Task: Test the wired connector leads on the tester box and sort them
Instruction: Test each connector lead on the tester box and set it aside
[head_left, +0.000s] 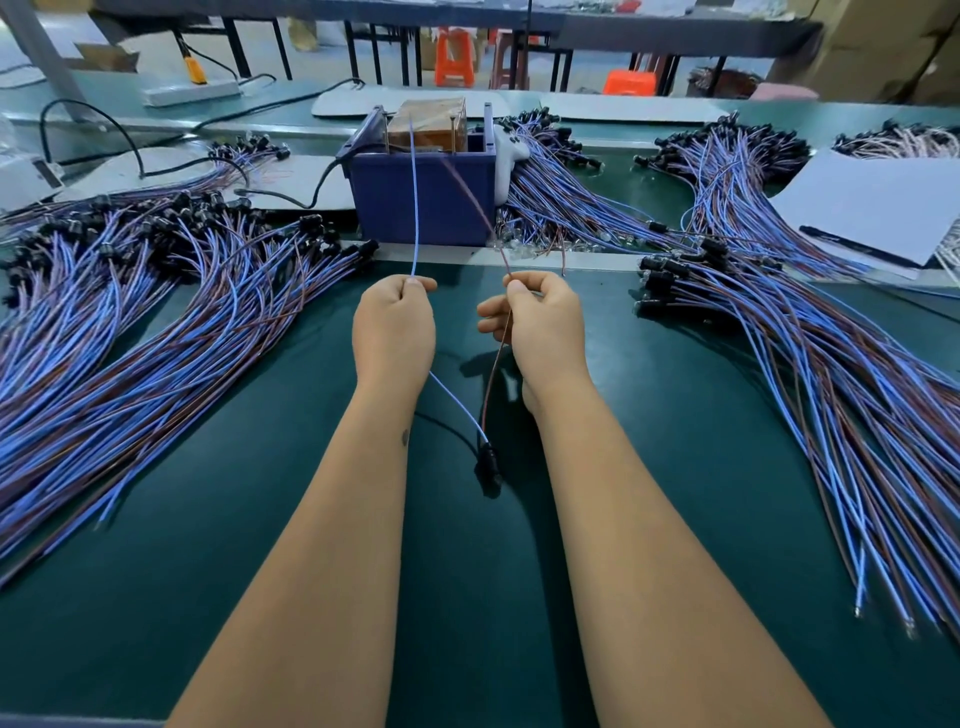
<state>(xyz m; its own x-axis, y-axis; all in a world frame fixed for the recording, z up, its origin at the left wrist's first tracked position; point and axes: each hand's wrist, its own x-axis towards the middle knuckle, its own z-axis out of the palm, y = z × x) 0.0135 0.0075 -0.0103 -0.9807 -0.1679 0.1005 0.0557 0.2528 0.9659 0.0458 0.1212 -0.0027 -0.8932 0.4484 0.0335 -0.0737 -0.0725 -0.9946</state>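
One lead is held up between my hands over the green mat. My left hand (394, 327) pinches its blue wire (414, 208), which rises toward the top of the tester box (426, 127) inside the blue bin (423, 200). My right hand (540, 325) pinches the brown wire (470, 195), blurred, also reaching up toward the box. Both wires run down under my wrists and join at the black connector (488, 462), which hangs just above the mat between my forearms.
A large heap of blue-and-brown leads (156, 312) covers the mat on the left. Another pile (831, 389) fans out on the right, and more leads (561, 197) lie beside the bin. White sheets (883, 202) sit far right. Black cables and a power strip (192, 93) lie at the back.
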